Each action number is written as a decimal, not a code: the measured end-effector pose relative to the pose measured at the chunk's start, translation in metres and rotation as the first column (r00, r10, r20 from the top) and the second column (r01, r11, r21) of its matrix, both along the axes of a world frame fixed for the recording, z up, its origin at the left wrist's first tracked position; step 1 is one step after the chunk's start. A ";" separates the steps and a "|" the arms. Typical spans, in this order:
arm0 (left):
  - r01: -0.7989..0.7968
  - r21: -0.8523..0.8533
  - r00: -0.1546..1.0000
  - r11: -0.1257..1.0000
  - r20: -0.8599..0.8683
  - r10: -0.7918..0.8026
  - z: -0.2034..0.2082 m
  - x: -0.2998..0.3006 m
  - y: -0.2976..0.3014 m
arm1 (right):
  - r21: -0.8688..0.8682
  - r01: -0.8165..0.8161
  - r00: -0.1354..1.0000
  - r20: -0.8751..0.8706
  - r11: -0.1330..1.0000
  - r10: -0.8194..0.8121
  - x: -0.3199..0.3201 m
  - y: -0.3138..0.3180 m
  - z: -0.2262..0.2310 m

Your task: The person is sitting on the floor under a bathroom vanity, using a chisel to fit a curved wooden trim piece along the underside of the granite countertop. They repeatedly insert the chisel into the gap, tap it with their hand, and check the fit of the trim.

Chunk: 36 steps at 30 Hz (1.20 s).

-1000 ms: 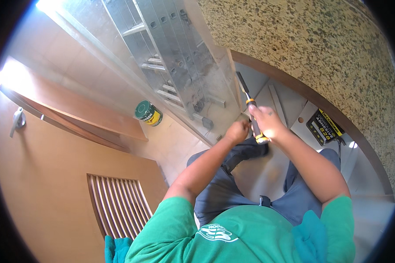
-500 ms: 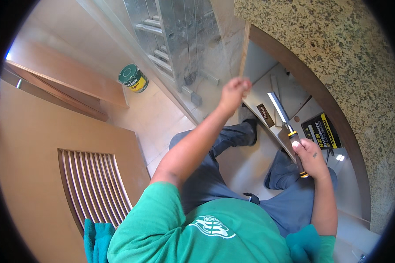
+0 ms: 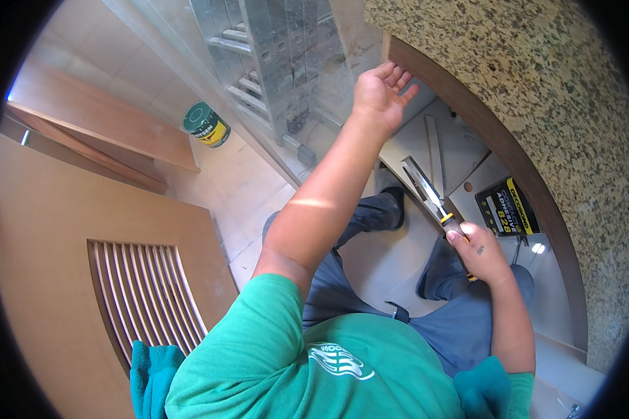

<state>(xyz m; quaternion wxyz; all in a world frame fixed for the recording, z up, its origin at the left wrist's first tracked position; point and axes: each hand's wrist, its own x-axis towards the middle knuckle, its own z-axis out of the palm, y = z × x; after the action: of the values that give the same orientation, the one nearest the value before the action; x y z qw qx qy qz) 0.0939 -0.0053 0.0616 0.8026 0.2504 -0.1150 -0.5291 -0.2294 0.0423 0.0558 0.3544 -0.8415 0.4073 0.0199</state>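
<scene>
My right hand [image 3: 481, 253] is wrapped round the dark handle of a wood chisel [image 3: 423, 185], whose bright flat blade points away from me and slightly left. Farther off, my left hand [image 3: 384, 94] reaches out palm up, its fingers apart and holding nothing. Its fingertips are at the upper corner of the cabinet's curved brown wooden edge [image 3: 461, 108], just under the speckled granite countertop [image 3: 510, 63]; whether they touch it I cannot tell. Behind the chisel, a pale strip [image 3: 435, 150] lies inside the open cabinet.
A black and yellow adhesive can [image 3: 508, 207] stands in the cabinet, right of my right hand. To the left are a glass panel, an aluminium ladder [image 3: 248, 91], a green and yellow bucket [image 3: 207, 124] and a wooden door with slats [image 3: 147, 293]. My knees frame the tiled floor.
My left hand has moved farther away, up to the countertop's edge, and its curled fingers have opened. The chisel in my right hand has shifted slightly left and nearer.
</scene>
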 end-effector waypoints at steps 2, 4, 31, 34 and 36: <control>0.002 -0.012 1.000 1.000 0.024 -0.002 -0.002 -0.001 0.001 | -0.024 -0.003 1.000 0.010 1.000 0.003 -0.002 -0.001 -0.003; -0.003 -0.010 1.000 1.000 0.010 0.003 -0.003 0.000 0.002 | -0.023 -0.003 1.000 0.018 1.000 0.004 -0.003 -0.002 -0.004; -0.066 0.020 0.996 0.998 -0.055 0.067 -0.005 -0.003 0.004 | -0.052 0.009 1.000 -0.005 0.999 -0.010 -0.002 -0.004 -0.009; -0.067 -0.005 0.993 0.998 -0.094 0.066 -0.006 -0.001 0.002 | -0.056 0.002 1.000 -0.027 0.998 -0.004 -0.001 -0.005 -0.009; -0.065 -0.014 0.993 0.998 -0.104 0.064 -0.005 -0.005 -0.001 | -0.062 -0.001 0.999 -0.037 0.998 -0.002 -0.002 -0.006 -0.008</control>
<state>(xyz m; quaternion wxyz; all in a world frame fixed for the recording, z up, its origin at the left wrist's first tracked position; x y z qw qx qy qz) 0.0891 -0.0062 0.0565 0.8263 0.2192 -0.0697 -0.5141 -0.2310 0.0364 0.0481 0.3206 -0.8515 0.4143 0.0226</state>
